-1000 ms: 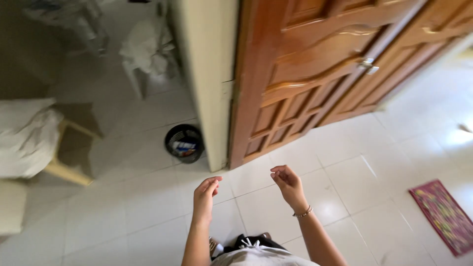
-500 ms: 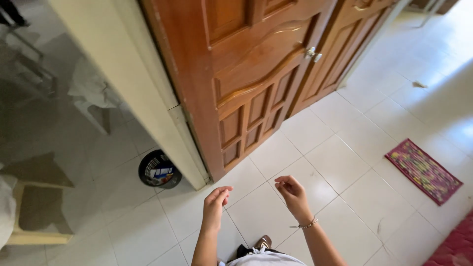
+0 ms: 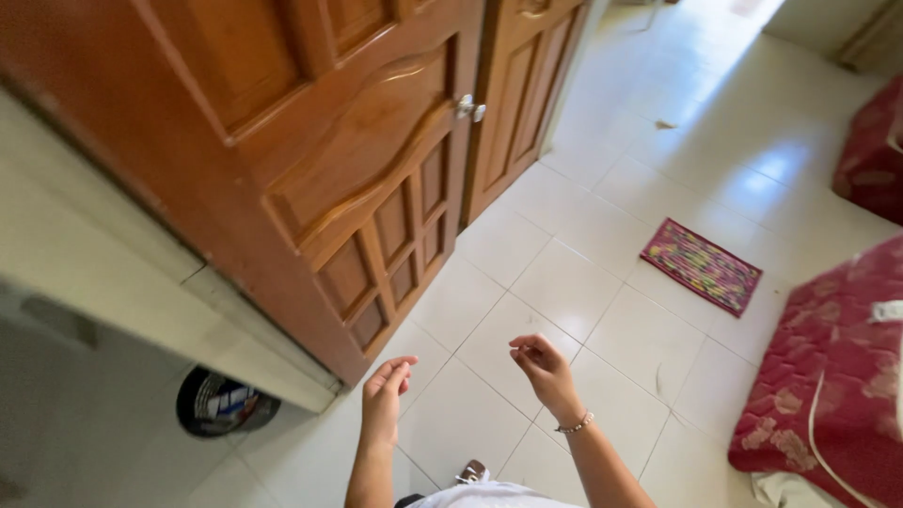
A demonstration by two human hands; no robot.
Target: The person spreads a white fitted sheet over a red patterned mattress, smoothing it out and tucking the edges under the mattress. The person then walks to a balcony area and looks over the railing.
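Note:
My left hand (image 3: 384,397) is raised over the white tiled floor (image 3: 564,282), fingers loosely apart and holding nothing. My right hand (image 3: 543,369) is beside it, a little further forward, fingers slightly curled and empty, with a thin bracelet (image 3: 576,425) on the wrist. Both hands hang in the air in front of a brown panelled wooden door (image 3: 357,188) with a silver handle (image 3: 469,109). Neither hand touches anything.
A second brown door (image 3: 527,85) stands beyond the first. A cream wall edge (image 3: 141,292) is at left, with a round dark bin (image 3: 221,403) below it. A small patterned mat (image 3: 701,266) lies on the tiles. A red floral mattress (image 3: 832,376) fills the lower right.
The view has swung right: the doors moved left and closer, the mat and red mattress came into view. Both hands stay raised and empty, now a little further apart.

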